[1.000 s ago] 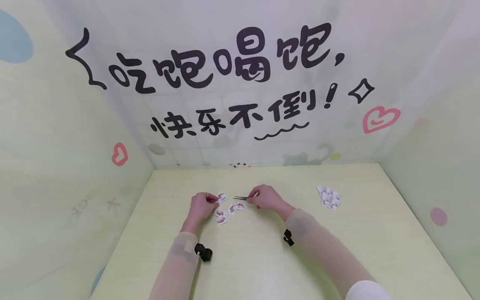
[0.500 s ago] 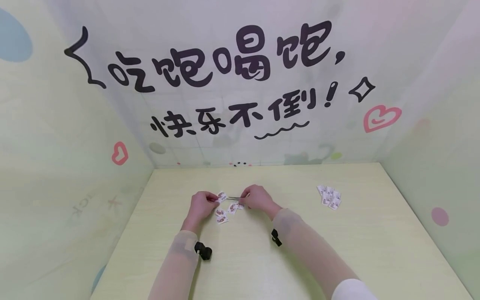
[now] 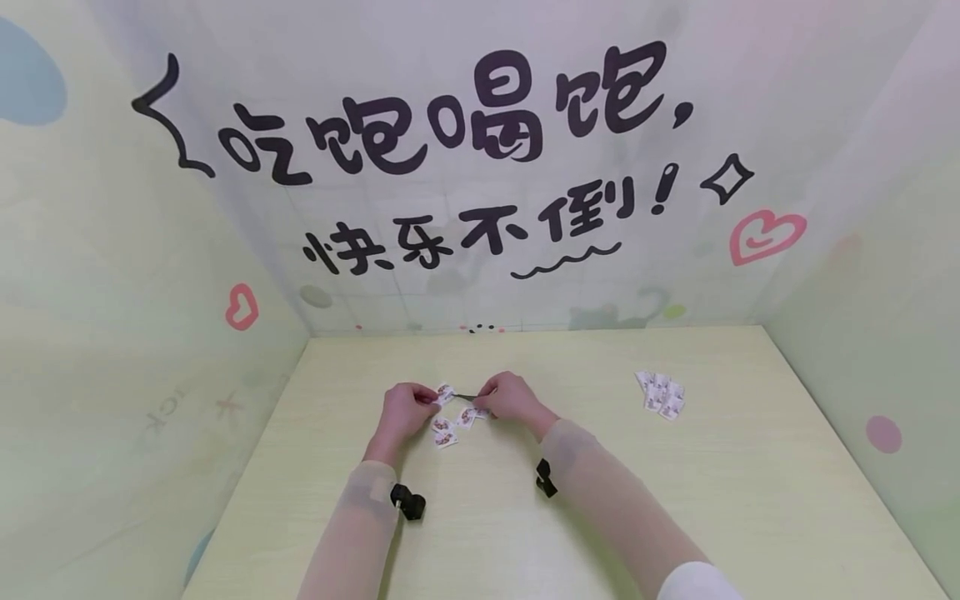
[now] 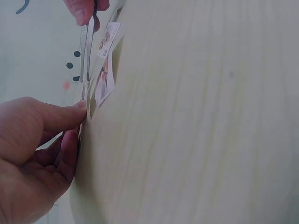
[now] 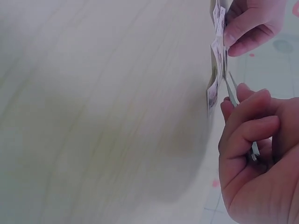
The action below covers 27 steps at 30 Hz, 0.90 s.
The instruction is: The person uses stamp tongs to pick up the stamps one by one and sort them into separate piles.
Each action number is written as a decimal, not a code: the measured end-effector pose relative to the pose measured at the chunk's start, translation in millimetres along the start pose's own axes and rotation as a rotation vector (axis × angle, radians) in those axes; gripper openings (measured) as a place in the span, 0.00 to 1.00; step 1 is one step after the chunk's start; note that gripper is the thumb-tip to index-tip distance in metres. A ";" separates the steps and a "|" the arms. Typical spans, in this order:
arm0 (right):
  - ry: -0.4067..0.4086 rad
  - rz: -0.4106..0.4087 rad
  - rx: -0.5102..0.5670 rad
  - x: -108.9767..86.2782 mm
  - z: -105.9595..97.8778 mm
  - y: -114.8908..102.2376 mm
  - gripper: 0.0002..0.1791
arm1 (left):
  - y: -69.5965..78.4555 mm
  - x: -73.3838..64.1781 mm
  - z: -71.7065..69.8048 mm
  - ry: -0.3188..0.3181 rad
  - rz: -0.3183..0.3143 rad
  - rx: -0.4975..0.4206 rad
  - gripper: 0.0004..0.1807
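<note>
In the head view my left hand (image 3: 405,414) pinches the edge of a small white printed paper piece (image 3: 446,391) between thumb and fingers. My right hand (image 3: 512,397) grips a pair of metal tweezers (image 3: 463,397), whose tips reach the right side of that piece. The left wrist view shows the two prongs of the tweezers (image 4: 88,51) slightly apart near my left thumb; whether they touch the paper is unclear. Below, two overlapping pieces (image 3: 444,432) and another overlapping pair (image 3: 468,416) lie on the table, the latter partly behind my right fingers.
A cluster of similar small paper pieces (image 3: 661,395) lies overlapped on the right of the pale wooden table (image 3: 495,533). Printed fabric walls (image 3: 480,283) enclose the back and both sides. Each wrist wears a black camera mount (image 3: 408,502).
My right hand has moved left with the tweezers, bringing their tips to the piece my left hand pinches. The prongs look closer together in the head view. My left hand has stayed in place.
</note>
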State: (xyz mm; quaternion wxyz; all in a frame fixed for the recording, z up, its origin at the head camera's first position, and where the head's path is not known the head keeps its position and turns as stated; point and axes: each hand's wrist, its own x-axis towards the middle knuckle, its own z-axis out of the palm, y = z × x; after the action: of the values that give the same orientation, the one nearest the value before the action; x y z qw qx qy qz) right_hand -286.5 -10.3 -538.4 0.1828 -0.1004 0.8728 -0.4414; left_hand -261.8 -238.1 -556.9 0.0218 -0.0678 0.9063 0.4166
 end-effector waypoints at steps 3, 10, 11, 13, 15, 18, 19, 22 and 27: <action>0.010 0.011 0.012 -1.2 2.2 -2.7 0.07 | -0.1 -0.1 0.6 0.002 0.001 -0.005 0.09; 0.046 0.025 0.025 -4.6 6.2 -8.2 0.06 | -1.9 -2.2 0.0 0.007 0.018 -0.023 0.09; 0.047 0.027 0.028 -4.4 6.7 -9.1 0.06 | -2.8 -2.2 -0.6 0.007 0.017 -0.027 0.09; 0.050 0.034 0.033 -3.4 7.8 -10.2 0.06 | -5.0 -1.8 -1.5 0.006 0.014 -0.033 0.09; 0.052 0.043 0.033 -3.0 7.8 -11.1 0.06 | -7.0 -1.3 -2.2 0.007 0.011 -0.037 0.09; 0.056 0.048 0.042 -3.2 6.0 -12.1 0.06 | -8.8 -1.4 -1.9 0.007 0.013 -0.038 0.10; 0.056 0.051 0.054 -3.9 4.9 -12.8 0.06 | -9.4 -1.6 -1.4 0.009 0.017 -0.037 0.11; 0.055 0.057 0.102 -6.1 1.2 -14.6 0.05 | -10.8 -2.1 0.2 0.014 0.046 -0.034 0.13; 0.048 0.062 0.148 -10.3 -2.9 -17.7 0.05 | -10.5 -3.6 1.7 0.026 0.075 -0.043 0.16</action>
State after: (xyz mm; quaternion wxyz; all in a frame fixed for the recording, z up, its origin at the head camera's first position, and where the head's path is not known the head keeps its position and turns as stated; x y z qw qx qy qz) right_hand -278.1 -15.1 -520.2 0.1824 -0.0489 0.8446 -0.5010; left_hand -256.8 -243.2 -565.6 -0.0068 -0.0397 0.8993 0.4355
